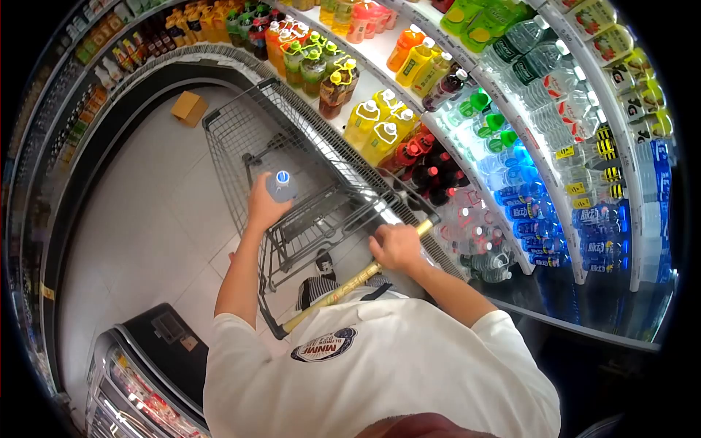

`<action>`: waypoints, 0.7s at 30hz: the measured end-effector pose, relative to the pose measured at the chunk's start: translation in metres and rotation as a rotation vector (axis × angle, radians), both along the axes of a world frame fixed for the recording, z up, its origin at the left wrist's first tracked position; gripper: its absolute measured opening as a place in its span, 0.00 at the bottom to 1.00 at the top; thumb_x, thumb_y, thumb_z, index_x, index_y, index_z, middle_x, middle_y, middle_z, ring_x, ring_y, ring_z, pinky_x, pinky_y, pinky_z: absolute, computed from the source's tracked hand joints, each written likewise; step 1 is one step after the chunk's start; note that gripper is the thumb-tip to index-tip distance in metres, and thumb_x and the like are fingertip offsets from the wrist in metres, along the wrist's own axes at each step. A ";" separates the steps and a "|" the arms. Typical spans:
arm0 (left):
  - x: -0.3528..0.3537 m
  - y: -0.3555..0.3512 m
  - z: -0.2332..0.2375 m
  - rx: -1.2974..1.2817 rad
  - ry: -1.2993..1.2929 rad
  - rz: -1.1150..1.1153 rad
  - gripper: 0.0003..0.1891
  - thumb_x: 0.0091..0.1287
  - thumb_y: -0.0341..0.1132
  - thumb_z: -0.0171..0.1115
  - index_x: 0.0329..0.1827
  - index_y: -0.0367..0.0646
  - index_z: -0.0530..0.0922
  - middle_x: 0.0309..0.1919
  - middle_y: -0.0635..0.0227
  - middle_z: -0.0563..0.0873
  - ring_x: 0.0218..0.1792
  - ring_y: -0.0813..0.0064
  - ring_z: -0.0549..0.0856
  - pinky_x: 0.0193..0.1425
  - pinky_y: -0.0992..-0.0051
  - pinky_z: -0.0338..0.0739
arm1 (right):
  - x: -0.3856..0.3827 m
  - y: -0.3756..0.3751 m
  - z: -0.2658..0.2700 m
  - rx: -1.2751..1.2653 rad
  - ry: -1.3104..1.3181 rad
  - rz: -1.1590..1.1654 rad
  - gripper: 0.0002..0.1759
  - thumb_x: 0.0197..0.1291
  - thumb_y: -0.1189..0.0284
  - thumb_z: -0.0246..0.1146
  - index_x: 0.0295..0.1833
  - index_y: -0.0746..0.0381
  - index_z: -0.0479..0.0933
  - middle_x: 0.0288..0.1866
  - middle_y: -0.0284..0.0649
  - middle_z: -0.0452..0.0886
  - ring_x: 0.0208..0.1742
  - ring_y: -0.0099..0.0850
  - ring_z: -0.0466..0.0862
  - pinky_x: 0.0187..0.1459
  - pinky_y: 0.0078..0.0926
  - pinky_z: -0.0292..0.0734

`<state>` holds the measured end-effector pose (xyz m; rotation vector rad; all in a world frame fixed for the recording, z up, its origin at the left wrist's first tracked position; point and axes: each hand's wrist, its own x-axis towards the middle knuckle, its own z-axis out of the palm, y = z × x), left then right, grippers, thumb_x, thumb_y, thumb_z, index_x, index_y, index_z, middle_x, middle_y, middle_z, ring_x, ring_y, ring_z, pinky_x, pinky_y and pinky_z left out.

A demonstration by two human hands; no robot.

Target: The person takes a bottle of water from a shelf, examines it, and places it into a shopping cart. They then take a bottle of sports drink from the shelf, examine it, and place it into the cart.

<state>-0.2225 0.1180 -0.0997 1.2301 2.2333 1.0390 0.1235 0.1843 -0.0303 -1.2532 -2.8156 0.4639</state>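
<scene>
A clear bottle with a blue and white cap point(282, 187) is gripped in my left hand point(267, 204), held over the basket of a wire shopping cart point(232, 157). Seen from above, the bottle shows mostly its cap and shoulder. The fingers of my right hand point(396, 247) are wrapped round the cart's yellow handle point(350, 285), close to its right end. Between my arms, the black folding seat frame of the cart lies just past the handle. Bare wire and the floor below show through the basket.
Lit drink shelves point(504, 95) curve along the right, with blue-labelled bottles point(537, 219) and yellow jugs point(376, 124) close to the cart. A cardboard box point(189, 109) sits on the tiled floor ahead. At lower left stands a black-topped display case point(164, 336); more shelving lines the far left.
</scene>
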 end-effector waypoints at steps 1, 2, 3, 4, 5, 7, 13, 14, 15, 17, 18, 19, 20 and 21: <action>0.003 0.008 -0.010 -0.044 -0.039 -0.023 0.45 0.44 0.41 0.82 0.68 0.42 0.70 0.59 0.49 0.82 0.61 0.47 0.81 0.65 0.57 0.76 | 0.000 0.000 0.002 -0.023 -0.001 -0.007 0.18 0.57 0.53 0.64 0.32 0.58 0.84 0.29 0.39 0.85 0.35 0.42 0.85 0.41 0.43 0.77; 0.004 0.017 -0.019 -0.084 -0.079 -0.057 0.45 0.44 0.40 0.81 0.68 0.44 0.70 0.59 0.50 0.82 0.61 0.48 0.81 0.65 0.57 0.76 | 0.000 0.000 0.001 -0.007 0.017 -0.001 0.19 0.57 0.52 0.64 0.32 0.58 0.83 0.29 0.39 0.86 0.35 0.42 0.85 0.41 0.43 0.77; 0.006 0.023 -0.026 -0.090 -0.065 -0.062 0.44 0.44 0.40 0.81 0.68 0.45 0.70 0.59 0.50 0.82 0.61 0.48 0.81 0.65 0.58 0.76 | 0.001 0.000 -0.001 0.012 0.029 -0.006 0.19 0.57 0.52 0.64 0.32 0.58 0.83 0.30 0.40 0.86 0.35 0.42 0.85 0.41 0.43 0.77; 0.008 0.029 -0.035 -0.092 -0.054 -0.087 0.44 0.44 0.39 0.81 0.68 0.45 0.70 0.59 0.50 0.82 0.61 0.48 0.81 0.65 0.58 0.76 | 0.002 -0.001 -0.001 0.003 0.051 -0.016 0.19 0.57 0.52 0.64 0.32 0.58 0.83 0.30 0.40 0.85 0.36 0.42 0.85 0.41 0.43 0.77; 0.008 0.034 -0.047 -0.124 -0.076 -0.111 0.43 0.45 0.38 0.80 0.68 0.46 0.71 0.59 0.51 0.83 0.61 0.48 0.81 0.65 0.57 0.76 | 0.004 -0.002 0.000 0.002 0.071 -0.042 0.19 0.56 0.52 0.64 0.31 0.58 0.82 0.30 0.39 0.85 0.37 0.42 0.84 0.41 0.43 0.77; 0.002 0.043 -0.091 -0.155 -0.011 -0.173 0.42 0.42 0.39 0.81 0.66 0.46 0.74 0.56 0.52 0.84 0.60 0.50 0.82 0.64 0.57 0.76 | 0.006 -0.002 0.000 0.008 0.064 -0.047 0.19 0.57 0.52 0.64 0.31 0.58 0.81 0.30 0.39 0.84 0.38 0.41 0.84 0.40 0.42 0.77; -0.008 0.055 -0.151 -0.315 0.197 -0.187 0.45 0.38 0.39 0.82 0.65 0.47 0.72 0.59 0.59 0.82 0.64 0.54 0.79 0.70 0.54 0.68 | 0.006 -0.005 -0.002 0.040 0.087 -0.034 0.18 0.56 0.54 0.65 0.27 0.58 0.77 0.27 0.38 0.80 0.35 0.41 0.80 0.38 0.40 0.74; -0.012 0.053 -0.165 -0.365 0.240 -0.183 0.46 0.38 0.40 0.82 0.66 0.47 0.71 0.60 0.59 0.82 0.65 0.55 0.79 0.71 0.55 0.67 | 0.006 -0.005 0.000 0.031 0.078 -0.032 0.18 0.56 0.54 0.64 0.27 0.58 0.77 0.28 0.38 0.80 0.36 0.41 0.80 0.40 0.40 0.73; -0.016 0.053 -0.178 -0.422 0.284 -0.172 0.47 0.38 0.41 0.82 0.67 0.48 0.71 0.61 0.59 0.82 0.65 0.56 0.78 0.72 0.55 0.66 | 0.006 -0.005 -0.001 0.018 0.070 -0.037 0.18 0.56 0.54 0.64 0.27 0.58 0.77 0.28 0.38 0.80 0.37 0.41 0.80 0.40 0.40 0.73; -0.019 0.049 -0.197 -0.499 0.250 -0.153 0.47 0.38 0.41 0.81 0.68 0.49 0.70 0.61 0.60 0.82 0.65 0.57 0.79 0.72 0.55 0.66 | 0.005 -0.005 -0.001 0.011 0.074 -0.046 0.18 0.56 0.54 0.64 0.27 0.58 0.77 0.28 0.38 0.80 0.37 0.40 0.79 0.40 0.39 0.72; -0.018 0.048 -0.201 -0.541 0.234 -0.140 0.48 0.38 0.42 0.81 0.68 0.50 0.70 0.61 0.60 0.82 0.65 0.57 0.79 0.72 0.55 0.65 | 0.005 -0.004 -0.002 0.011 0.081 -0.044 0.18 0.56 0.54 0.64 0.28 0.58 0.77 0.28 0.38 0.80 0.37 0.40 0.79 0.40 0.39 0.72; -0.017 0.046 -0.204 -0.614 0.243 -0.161 0.47 0.39 0.42 0.81 0.68 0.50 0.69 0.61 0.60 0.82 0.65 0.58 0.79 0.72 0.54 0.66 | 0.006 -0.004 -0.002 0.009 0.087 -0.039 0.18 0.56 0.54 0.64 0.28 0.58 0.77 0.28 0.37 0.79 0.37 0.40 0.79 0.40 0.39 0.72; -0.014 0.044 -0.208 -0.689 0.250 -0.181 0.47 0.39 0.42 0.81 0.69 0.50 0.69 0.62 0.61 0.82 0.66 0.58 0.79 0.72 0.54 0.66 | 0.007 -0.003 -0.001 0.006 0.091 -0.032 0.18 0.56 0.54 0.64 0.28 0.58 0.77 0.28 0.37 0.79 0.37 0.40 0.79 0.40 0.39 0.72; -0.010 0.040 -0.210 -0.765 0.257 -0.202 0.47 0.40 0.41 0.80 0.69 0.50 0.69 0.62 0.62 0.82 0.66 0.59 0.79 0.72 0.53 0.66 | 0.007 -0.003 -0.001 0.004 0.088 -0.027 0.17 0.56 0.54 0.64 0.28 0.58 0.77 0.28 0.37 0.79 0.37 0.40 0.79 0.40 0.39 0.71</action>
